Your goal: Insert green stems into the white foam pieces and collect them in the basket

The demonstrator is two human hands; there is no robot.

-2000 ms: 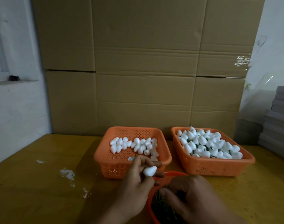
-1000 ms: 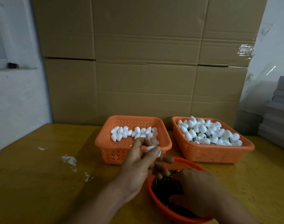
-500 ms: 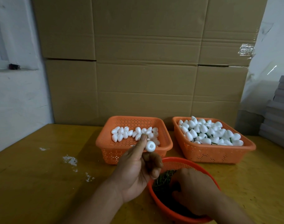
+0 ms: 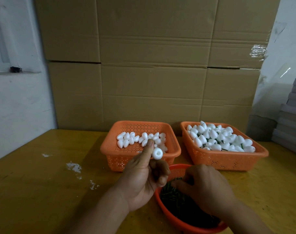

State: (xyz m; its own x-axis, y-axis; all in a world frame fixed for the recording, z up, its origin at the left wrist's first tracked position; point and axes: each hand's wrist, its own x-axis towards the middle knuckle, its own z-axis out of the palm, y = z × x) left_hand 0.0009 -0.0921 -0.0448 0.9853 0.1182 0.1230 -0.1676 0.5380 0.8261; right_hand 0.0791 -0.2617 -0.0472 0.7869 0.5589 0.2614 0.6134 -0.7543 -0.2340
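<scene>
Head view: left hand (image 4: 140, 176) pinches a foam piece (image 4: 157, 153), hole toward the person — right hand (image 4: 206, 186), just beside, curls its fingers (image 4: 177, 184) into green stems (image 4: 174, 196).

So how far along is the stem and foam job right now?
Done: the right basket holds a heap of stemmed foam pieces. In hand: the left hand pinches one foam piece, hole facing the camera, while the right hand reaches into the round basket of green stems. Left: the plain foam pieces in the left basket.
</scene>
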